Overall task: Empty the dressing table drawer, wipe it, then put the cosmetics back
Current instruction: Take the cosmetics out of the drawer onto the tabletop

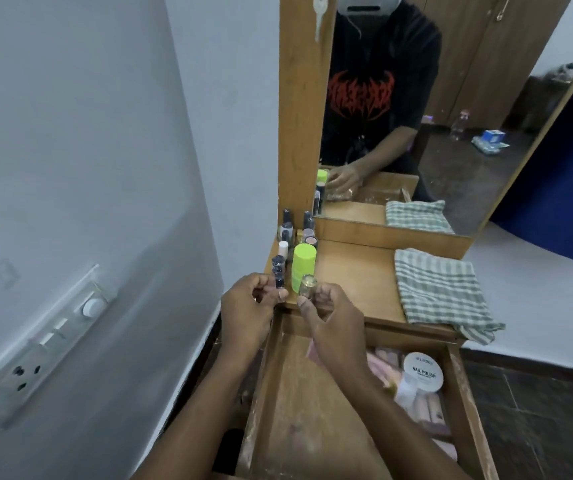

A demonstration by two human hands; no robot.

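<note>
Right hand (326,317): fingers curled, pinching small clear bottle (307,285). Left hand (247,306): fingers curled, pinching dark bottle (279,279) at tabletop (354,271) edge. Bottle cluster (295,237) at 12 o'clock, crowded. Green container (303,263) just beside clear bottle. Risk: nudge during set-down topples neighbours off edge into open, part-filled drawer (295,393) at 6 o'clock.

The drawer (465,403) ran off the bottom edge; a forearm (375,407) covered pink items (427,407) inside; labels on the dark bottles (286,225) were illegible.
</note>
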